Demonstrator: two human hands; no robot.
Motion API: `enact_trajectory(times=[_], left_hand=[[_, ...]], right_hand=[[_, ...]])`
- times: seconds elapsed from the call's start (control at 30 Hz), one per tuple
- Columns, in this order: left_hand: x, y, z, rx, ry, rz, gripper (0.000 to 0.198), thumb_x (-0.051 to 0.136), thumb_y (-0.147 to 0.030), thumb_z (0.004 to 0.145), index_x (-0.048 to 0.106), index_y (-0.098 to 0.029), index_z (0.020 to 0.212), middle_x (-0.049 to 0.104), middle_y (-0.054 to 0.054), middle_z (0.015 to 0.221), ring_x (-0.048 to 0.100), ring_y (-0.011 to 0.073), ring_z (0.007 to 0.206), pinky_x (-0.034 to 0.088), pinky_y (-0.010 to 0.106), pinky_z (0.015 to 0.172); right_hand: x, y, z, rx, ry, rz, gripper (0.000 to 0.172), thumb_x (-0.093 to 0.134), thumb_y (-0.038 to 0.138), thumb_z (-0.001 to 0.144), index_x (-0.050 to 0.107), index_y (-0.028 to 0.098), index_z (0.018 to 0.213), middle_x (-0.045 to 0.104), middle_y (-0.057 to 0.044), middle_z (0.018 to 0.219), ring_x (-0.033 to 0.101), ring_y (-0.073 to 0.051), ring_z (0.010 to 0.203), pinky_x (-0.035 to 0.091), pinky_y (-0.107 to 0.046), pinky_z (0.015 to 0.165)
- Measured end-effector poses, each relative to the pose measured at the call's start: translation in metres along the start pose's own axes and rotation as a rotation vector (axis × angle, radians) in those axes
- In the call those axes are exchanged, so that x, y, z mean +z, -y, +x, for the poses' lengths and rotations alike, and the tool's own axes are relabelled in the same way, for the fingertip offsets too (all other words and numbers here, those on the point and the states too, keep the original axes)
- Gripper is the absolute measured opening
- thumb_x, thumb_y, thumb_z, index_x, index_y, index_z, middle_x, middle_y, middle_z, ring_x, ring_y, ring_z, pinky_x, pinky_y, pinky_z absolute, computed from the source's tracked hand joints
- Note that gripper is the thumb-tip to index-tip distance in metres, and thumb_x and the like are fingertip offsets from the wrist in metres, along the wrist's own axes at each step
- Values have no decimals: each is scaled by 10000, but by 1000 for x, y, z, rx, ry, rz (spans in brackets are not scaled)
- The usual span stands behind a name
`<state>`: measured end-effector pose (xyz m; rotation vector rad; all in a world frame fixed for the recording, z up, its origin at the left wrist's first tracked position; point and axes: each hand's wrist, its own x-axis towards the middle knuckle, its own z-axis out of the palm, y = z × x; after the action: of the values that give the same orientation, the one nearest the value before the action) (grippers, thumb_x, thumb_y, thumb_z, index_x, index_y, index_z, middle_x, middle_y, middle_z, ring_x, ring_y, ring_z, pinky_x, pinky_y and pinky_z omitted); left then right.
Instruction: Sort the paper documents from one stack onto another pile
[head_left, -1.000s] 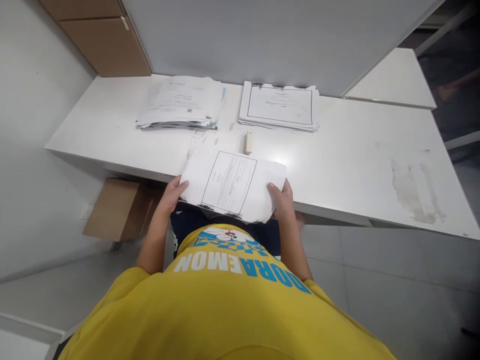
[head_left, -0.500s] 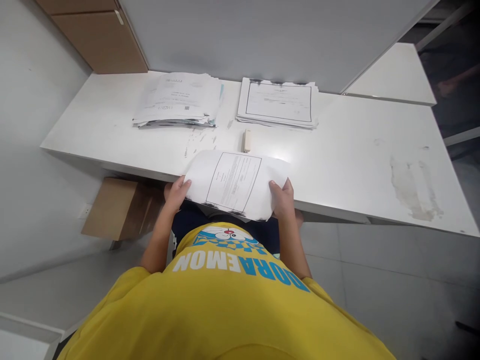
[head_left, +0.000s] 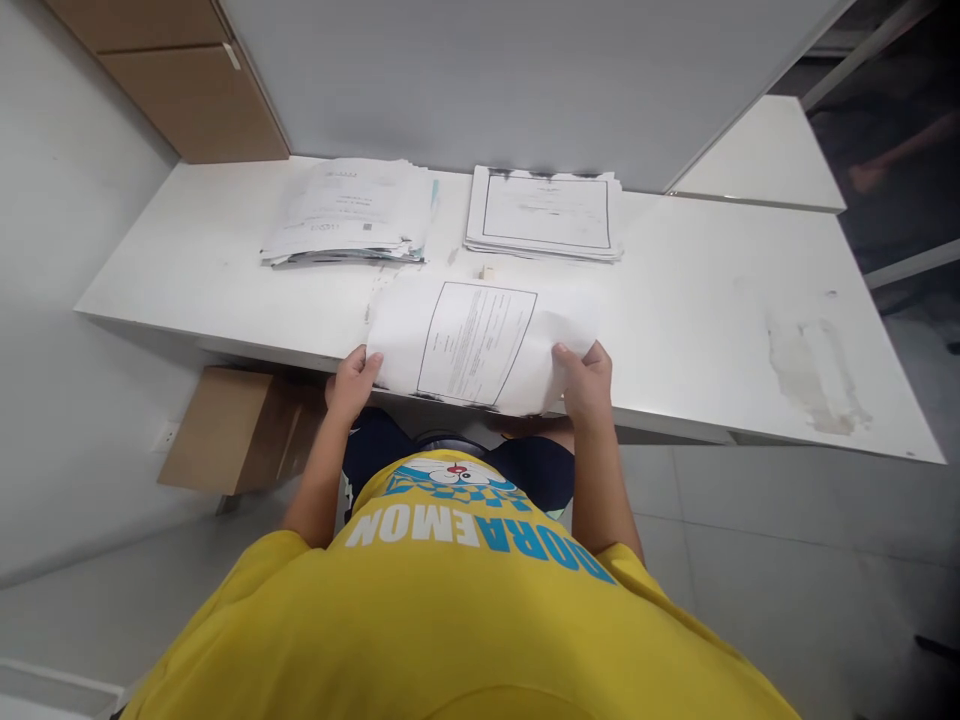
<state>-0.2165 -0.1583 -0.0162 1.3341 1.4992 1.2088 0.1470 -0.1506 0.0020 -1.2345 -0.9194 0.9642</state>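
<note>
A sheet of paper (head_left: 477,345) with a printed frame and lines of text is stretched between my hands at the desk's front edge. My left hand (head_left: 355,380) pinches its left end, thumb on top. At the other end my right hand (head_left: 587,380) grips it the same way, and the paper buckles a little by that thumb. Black smudges run along the edge nearest me. Whether more than one sheet is held I cannot tell. Just beyond the paper a small beige block (head_left: 487,272) shows, mostly covered by it.
On the white desk (head_left: 690,300) lie a stack of papers (head_left: 341,212) at back left and a framed-print stack (head_left: 549,212) to its right. A grey panel (head_left: 510,80) rises behind. Cardboard boxes stand at back left (head_left: 195,100) and below the desk (head_left: 217,430).
The paper has moved forward, farther over the desk, and now covers most of the beige block. My right hand has shifted a little to the right and forward.
</note>
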Motion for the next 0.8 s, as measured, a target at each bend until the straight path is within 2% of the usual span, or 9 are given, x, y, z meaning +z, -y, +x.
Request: enact_trajectory(times=[0.13,0.27,0.43,0.57,0.8], left_hand=[[14,-8,24,114,-27,-63,333,647,-510,885,643,-185,958,680,13,871,640,173,855,542,281,796],[35,-5,54,186,7,-145,422,693,-566,834,625,-195,1022,719,63,1011,670,216,989,551,345,909],[48,7,71,191,5,-174,468,715,-579,792,601,-195,1032,721,87,1044,676,242,1033,546,389,953],[44,11,70,157,6,-152,418,681,-542,824,600,-202,1052,718,95,1057,677,260,1056,544,418,963],[43,3,64,163,31,-132,360,675,-491,830,595,-203,1031,710,78,1029,662,244,1058,530,373,944]], right_hand=[[-1,23,19,-179,-16,-15,420,822,530,689,714,207,936,739,-57,946,678,-238,919,567,-405,838],[-3,20,38,-275,-29,9,427,825,548,687,706,216,928,726,-56,935,676,-251,946,550,-428,886],[-1,-16,38,-260,-37,17,505,811,560,672,678,216,1016,718,-79,997,654,-269,1037,522,-428,943],[2,-41,25,-125,5,-56,454,754,533,730,674,202,1031,734,-95,1019,658,-261,997,530,-418,909],[1,-45,21,-51,-23,-45,445,731,503,748,676,190,1060,745,-93,1067,658,-247,1004,518,-413,920]])
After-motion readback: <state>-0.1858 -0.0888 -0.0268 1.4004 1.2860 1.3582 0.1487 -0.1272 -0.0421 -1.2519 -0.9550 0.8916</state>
